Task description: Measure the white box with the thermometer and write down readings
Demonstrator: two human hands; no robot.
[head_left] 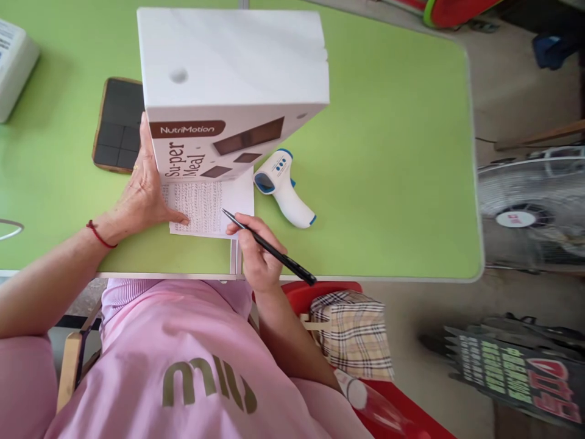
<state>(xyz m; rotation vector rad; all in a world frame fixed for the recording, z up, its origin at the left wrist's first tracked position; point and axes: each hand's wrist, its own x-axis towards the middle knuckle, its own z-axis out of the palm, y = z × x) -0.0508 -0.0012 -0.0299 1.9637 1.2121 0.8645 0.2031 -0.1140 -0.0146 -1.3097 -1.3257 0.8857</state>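
Note:
My right hand (259, 259) grips a black pen (292, 263), its tip just above the right part of a sheet of paper (240, 204) covered in rows of small writing. With its thumb stretched out over the sheet's lower left, my left hand (141, 189) lies open, fingers along the left side of a white box (233, 61) marked "NutriMotion Su-per Meal". That box stands over the paper's upper part and hides it. Just right of the sheet lies a white and blue infrared thermometer (286, 189). Left of the box, partly covered by it, is a dark phone (117, 125) in a brown case.
The green table (393, 152) has a pale front edge close to my body. A white box (13, 67) sits at the far left. Beside me a red chair (384, 396) carries a plaid bag (351, 332) and a clear bottle (365, 396). A fan (525, 216) stands to the right.

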